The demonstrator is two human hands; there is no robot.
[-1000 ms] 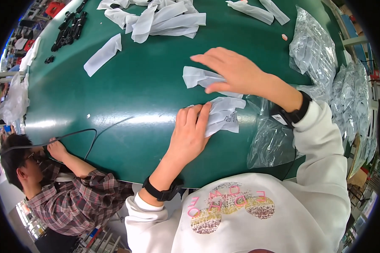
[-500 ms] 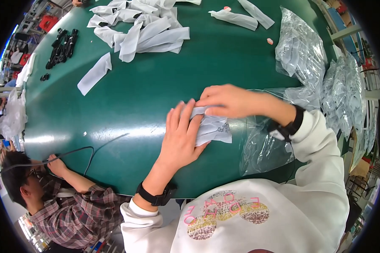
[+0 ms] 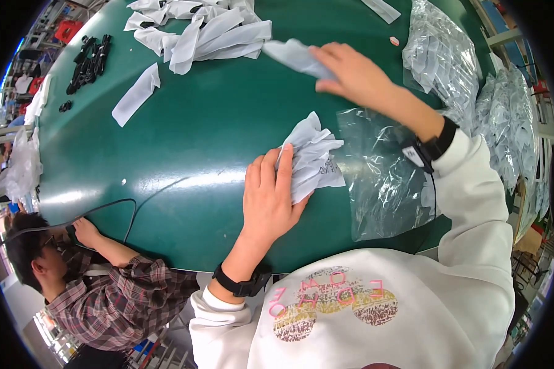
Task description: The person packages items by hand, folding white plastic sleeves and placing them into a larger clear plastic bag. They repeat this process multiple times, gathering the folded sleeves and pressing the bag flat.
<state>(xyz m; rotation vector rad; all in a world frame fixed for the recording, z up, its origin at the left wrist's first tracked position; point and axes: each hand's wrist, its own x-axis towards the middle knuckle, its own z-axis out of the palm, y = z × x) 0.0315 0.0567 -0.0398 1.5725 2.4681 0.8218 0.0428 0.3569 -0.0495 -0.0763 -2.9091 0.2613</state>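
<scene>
My left hand (image 3: pixel 268 192) is closed on the near-left side of a small stack of white pouches (image 3: pixel 314 165), which rests on the green table with its free ends fanned out to the right. Farther off, my right hand (image 3: pixel 355 75) pinches one end of another white pouch (image 3: pixel 292 56), a little blurred, pointing left. A flat clear plastic bag (image 3: pixel 385 184) lies right of the stack, beneath my right forearm. What the pouches contain is hidden.
A heap of white pouches (image 3: pixel 218 37) lies at the far side, with a single pouch (image 3: pixel 136 95) nearer. Bundled black cables (image 3: pixel 91 64) are at the left. Filled clear bags (image 3: pixel 443 55) line the right. At lower left a co-worker in a plaid shirt (image 3: pixel 117 301) sits by a black cable (image 3: pixel 132 215).
My right hand has left the stack, moved away toward the far side and taken hold of a pouch that lay there. My left hand stays on the stack, whose ends now spread more.
</scene>
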